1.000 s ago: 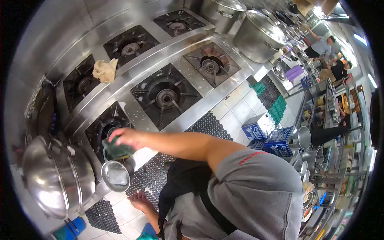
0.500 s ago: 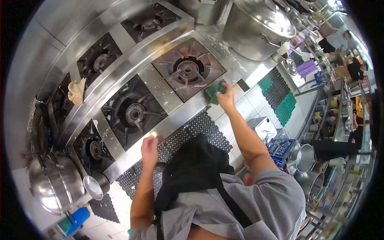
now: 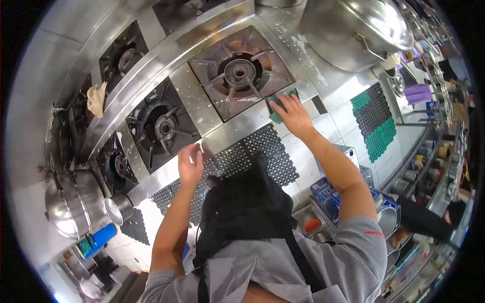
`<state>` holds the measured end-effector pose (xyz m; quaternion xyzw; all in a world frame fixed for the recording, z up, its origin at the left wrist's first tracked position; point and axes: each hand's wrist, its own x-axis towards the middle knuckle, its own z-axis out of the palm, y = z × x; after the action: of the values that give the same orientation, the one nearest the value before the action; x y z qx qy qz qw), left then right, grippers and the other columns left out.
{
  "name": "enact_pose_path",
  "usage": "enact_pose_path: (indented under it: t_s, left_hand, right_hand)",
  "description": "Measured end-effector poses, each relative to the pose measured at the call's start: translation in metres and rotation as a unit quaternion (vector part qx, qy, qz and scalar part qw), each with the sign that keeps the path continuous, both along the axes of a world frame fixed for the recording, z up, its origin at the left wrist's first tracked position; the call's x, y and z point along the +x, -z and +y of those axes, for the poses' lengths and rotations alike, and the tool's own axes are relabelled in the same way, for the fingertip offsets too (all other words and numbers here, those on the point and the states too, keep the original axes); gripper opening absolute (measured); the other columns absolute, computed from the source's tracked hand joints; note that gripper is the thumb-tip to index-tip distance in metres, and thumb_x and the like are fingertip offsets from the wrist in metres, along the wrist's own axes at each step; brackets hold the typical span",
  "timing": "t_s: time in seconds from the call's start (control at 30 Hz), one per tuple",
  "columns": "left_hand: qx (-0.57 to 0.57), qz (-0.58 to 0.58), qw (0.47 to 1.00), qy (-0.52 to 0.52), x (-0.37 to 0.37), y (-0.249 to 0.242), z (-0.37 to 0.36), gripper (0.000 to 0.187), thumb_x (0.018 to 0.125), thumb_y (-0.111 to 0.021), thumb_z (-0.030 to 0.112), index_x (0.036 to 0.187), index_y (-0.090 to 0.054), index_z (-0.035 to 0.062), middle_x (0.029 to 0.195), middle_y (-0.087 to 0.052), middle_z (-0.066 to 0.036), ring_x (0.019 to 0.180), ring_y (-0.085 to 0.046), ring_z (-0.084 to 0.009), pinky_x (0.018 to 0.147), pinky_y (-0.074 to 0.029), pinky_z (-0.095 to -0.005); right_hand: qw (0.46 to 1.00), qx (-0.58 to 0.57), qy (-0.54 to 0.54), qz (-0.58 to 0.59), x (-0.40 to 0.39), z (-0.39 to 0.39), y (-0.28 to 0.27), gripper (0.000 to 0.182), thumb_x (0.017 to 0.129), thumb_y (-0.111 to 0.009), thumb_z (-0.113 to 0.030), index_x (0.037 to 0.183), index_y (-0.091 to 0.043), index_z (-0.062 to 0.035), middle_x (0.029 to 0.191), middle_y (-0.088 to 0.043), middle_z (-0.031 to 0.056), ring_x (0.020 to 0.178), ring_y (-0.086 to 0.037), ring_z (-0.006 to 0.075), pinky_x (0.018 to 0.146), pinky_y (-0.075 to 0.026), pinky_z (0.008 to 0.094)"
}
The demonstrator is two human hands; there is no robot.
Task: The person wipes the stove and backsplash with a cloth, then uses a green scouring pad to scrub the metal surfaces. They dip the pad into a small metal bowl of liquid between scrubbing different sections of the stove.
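Since half a second ago the right hand (image 3: 294, 115) has slid the green scouring pad (image 3: 279, 103) a little way along the steel front edge of the range (image 3: 237, 129), so it now sits at the near right corner of the big burner (image 3: 237, 74). Its fingers are spread flat and press down on top of the pad rather than closing round it. Only the far edge of the pad shows past the knuckles.

Meanwhile the left hand (image 3: 190, 164) rests on the same front ledge further along, below the middle burner (image 3: 162, 127), with its fingers loosely together and nothing in them that I can see; it looks like a brace.

That pad seems light, soft and floppy, and the wet, soapy steel under it is likely slick. I judge it handles best under a flat palm with the fingertips hooked over its leading edge; a pinch at one corner would just fold it.

A large pot (image 3: 361, 33) stands beyond, and a rag (image 3: 96, 98) lies on a far burner.
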<state>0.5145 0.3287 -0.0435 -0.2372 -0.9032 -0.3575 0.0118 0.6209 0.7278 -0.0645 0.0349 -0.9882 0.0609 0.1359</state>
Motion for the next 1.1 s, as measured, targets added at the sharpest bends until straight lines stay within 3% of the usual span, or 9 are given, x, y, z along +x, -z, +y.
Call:
enact_pose_path:
  t_s: [0.2,0.3,0.57,0.7,0.73,0.83,0.93,1.0,1.1]
  left_hand:
    - [-0.089,0.113,0.980,-0.136,-0.006,0.014,-0.062,0.033,0.091,-0.067,0.016,0.118,-0.058,-0.0004,0.122,-0.056,-0.021,0.115,-0.051,-0.0384,0.100,-0.040,-0.0456]
    - [-0.142,0.187,0.952,-0.196,-0.012,0.025,-0.083,0.035,0.089,-0.066,0.016,0.118,-0.057,0.0001,0.122,-0.055,-0.020,0.116,-0.049,-0.0390,0.100,-0.038,-0.0498]
    - [-0.123,0.150,0.915,-0.353,-0.037,0.064,-0.100,0.058,0.094,-0.057,0.038,0.134,-0.046,-0.0028,0.141,-0.043,-0.025,0.132,-0.037,-0.0421,0.111,-0.025,-0.0539]
    - [-0.119,0.134,0.916,-0.358,-0.034,0.067,-0.108,0.057,0.096,-0.053,0.035,0.139,-0.042,-0.0012,0.146,-0.039,-0.021,0.137,-0.031,-0.0383,0.115,-0.017,-0.0533]
    - [-0.108,0.152,0.914,-0.361,-0.034,0.067,-0.111,0.056,0.096,-0.053,0.035,0.138,-0.042,-0.0010,0.145,-0.040,-0.021,0.137,-0.032,-0.0384,0.114,-0.019,-0.0532]
    - [-0.080,0.194,0.907,-0.365,-0.035,0.077,-0.114,0.052,0.096,-0.054,0.035,0.134,-0.046,-0.0003,0.141,-0.042,-0.021,0.133,-0.036,-0.0389,0.111,-0.024,-0.0528]
    - [-0.119,0.224,0.885,-0.391,-0.032,0.074,-0.110,0.049,0.097,-0.054,0.039,0.126,-0.051,-0.0003,0.136,-0.047,-0.022,0.127,-0.043,-0.0399,0.105,-0.032,-0.0525]
    - [-0.126,0.213,0.883,-0.398,-0.033,0.077,-0.112,0.053,0.096,-0.054,0.043,0.128,-0.051,0.0005,0.137,-0.047,-0.020,0.128,-0.043,-0.0385,0.106,-0.030,-0.0523]
    - [-0.131,0.205,0.883,-0.402,-0.031,0.076,-0.108,0.056,0.095,-0.055,0.046,0.130,-0.050,0.0015,0.137,-0.047,-0.019,0.128,-0.042,-0.0380,0.107,-0.029,-0.0523]
  right_hand:
    - [0.996,-0.071,-0.044,0.006,0.015,0.061,0.004,0.047,0.077,-0.056,0.001,0.123,-0.063,-0.0084,0.132,-0.059,0.0103,0.119,-0.056,0.0320,0.101,-0.047,0.0433]
    - [0.997,-0.071,0.017,0.007,0.011,0.077,0.006,0.056,0.069,-0.054,0.009,0.121,-0.063,-0.0065,0.133,-0.059,0.0130,0.125,-0.053,0.0350,0.107,-0.043,0.0447]
    - [0.992,-0.096,0.084,0.022,0.001,0.066,0.024,0.066,0.070,-0.052,0.013,0.133,-0.057,-0.0073,0.138,-0.057,0.0121,0.132,-0.049,0.0352,0.112,-0.036,0.0459]
    - [0.987,-0.107,0.091,0.074,0.005,-0.019,0.055,0.060,0.075,-0.054,0.011,0.132,-0.058,-0.0069,0.137,-0.057,0.0153,0.133,-0.048,0.0364,0.115,-0.033,0.0467]
    - [0.969,-0.211,0.041,0.120,0.001,-0.046,0.084,0.054,0.080,-0.055,0.008,0.131,-0.059,-0.0083,0.135,-0.059,0.0146,0.131,-0.050,0.0372,0.114,-0.035,0.0461]
    - [0.983,-0.162,-0.042,0.076,-0.011,-0.186,0.071,0.054,0.071,-0.057,0.008,0.124,-0.061,-0.0060,0.137,-0.057,0.0138,0.131,-0.050,0.0341,0.112,-0.039,0.0415]
    - [0.963,-0.206,-0.169,0.037,-0.036,-0.254,0.027,0.048,0.075,-0.058,0.006,0.121,-0.062,-0.0071,0.124,-0.061,0.0123,0.126,-0.053,0.0285,0.114,-0.036,0.0420]
    - [0.968,-0.179,-0.174,0.008,-0.029,-0.230,0.028,0.046,0.076,-0.058,0.004,0.121,-0.062,-0.0075,0.122,-0.061,0.0126,0.124,-0.054,0.0277,0.114,-0.036,0.0420]
    - [0.985,-0.116,-0.096,0.088,-0.012,-0.085,0.066,0.041,0.082,-0.057,0.000,0.122,-0.062,-0.0060,0.126,-0.062,0.0133,0.123,-0.055,0.0311,0.111,-0.039,0.0434]
